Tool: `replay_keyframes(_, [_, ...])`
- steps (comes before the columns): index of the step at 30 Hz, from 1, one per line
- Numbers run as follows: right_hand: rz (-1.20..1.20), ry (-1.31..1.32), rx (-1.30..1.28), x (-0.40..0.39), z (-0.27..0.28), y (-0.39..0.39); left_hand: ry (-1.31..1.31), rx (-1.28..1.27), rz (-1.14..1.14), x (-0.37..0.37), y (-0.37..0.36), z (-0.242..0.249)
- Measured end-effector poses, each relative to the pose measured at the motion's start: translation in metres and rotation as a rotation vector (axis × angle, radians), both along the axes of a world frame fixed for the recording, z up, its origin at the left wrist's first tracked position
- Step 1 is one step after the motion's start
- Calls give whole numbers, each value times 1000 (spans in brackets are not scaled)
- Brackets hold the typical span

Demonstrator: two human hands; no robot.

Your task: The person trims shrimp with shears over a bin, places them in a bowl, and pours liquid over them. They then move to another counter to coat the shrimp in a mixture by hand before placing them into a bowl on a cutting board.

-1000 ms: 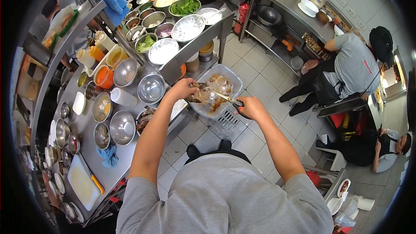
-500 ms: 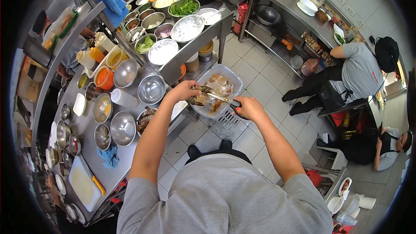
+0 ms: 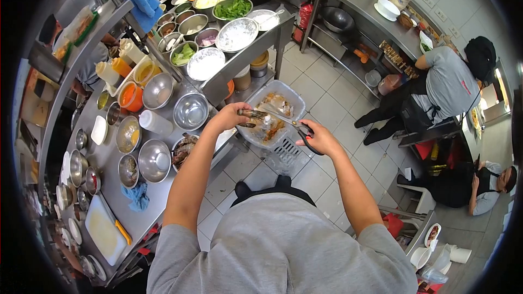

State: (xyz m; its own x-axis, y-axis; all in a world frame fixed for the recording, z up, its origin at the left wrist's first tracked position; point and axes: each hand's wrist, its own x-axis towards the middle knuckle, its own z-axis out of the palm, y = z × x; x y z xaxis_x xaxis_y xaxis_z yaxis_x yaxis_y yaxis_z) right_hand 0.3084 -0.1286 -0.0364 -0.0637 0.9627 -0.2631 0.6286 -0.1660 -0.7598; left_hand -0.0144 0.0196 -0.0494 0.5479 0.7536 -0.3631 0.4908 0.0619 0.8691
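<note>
Closed fingers of my left hand (image 3: 230,116) grip a dark striped shrimp (image 3: 251,114) over a clear plastic bin (image 3: 298,106). My right hand (image 3: 318,139) is wrapped round the black handles of scissors (image 3: 305,130), whose metal blades look parted and point toward the shrimp. Beneath both hands, the bin holds orange-brown shells and pale scraps (image 3: 275,103). Left of my left forearm, a steel bowl of more dark shrimp (image 3: 184,149) stands on the counter, partly hidden by the arm.
Several steel bowls (image 3: 154,161) crowd the counter, with a squeeze bottle (image 3: 156,123), cutting board (image 3: 106,230) and orange-handled knife (image 3: 123,232). Below the bin sits a slotted crate (image 3: 286,152). Co-workers stand at the right (image 3: 447,84), far back and behind the left shelf.
The scissors have drawn back from the shrimp, and their handles have spread as my right hand shifted slightly right and down. At the back, a co-worker has straightened from leaning over.
</note>
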Motion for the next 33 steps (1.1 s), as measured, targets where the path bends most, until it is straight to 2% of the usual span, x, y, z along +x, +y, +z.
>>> replay_keyframes(10, [72,-14,51,-15,-6,6,-185,-196,10,-2,-17,-14])
replay_keyframes(12, [93,-48,42,-15,-4,6,-241,-297,71,-5,-19,-15])
replay_keyframes(20, [138,-66,46,-29,-15,3,-232,-314,-28,2,-32,-25])
replay_keyframes(22, [111,-18,-112,-33,-18,2,-243,-338,-30,3,-38,-31])
replay_keyframes(25, [103,108,-178,-36,-45,-7,-275,-494,18,2,-42,-64])
replay_keyframes(28, [108,222,-219,-42,-63,-20,-170,-594,12,-2,-47,-95])
replay_keyframes(29, [43,227,-349,-42,-64,-25,-141,-662,13,-3,-51,-102])
replay_keyframes(30, [-23,231,-479,-44,-62,-28,-112,-730,13,-2,-53,-102])
replay_keyframes(33, [-98,241,-538,-38,-62,-38,-5,-734,19,-3,-56,-100])
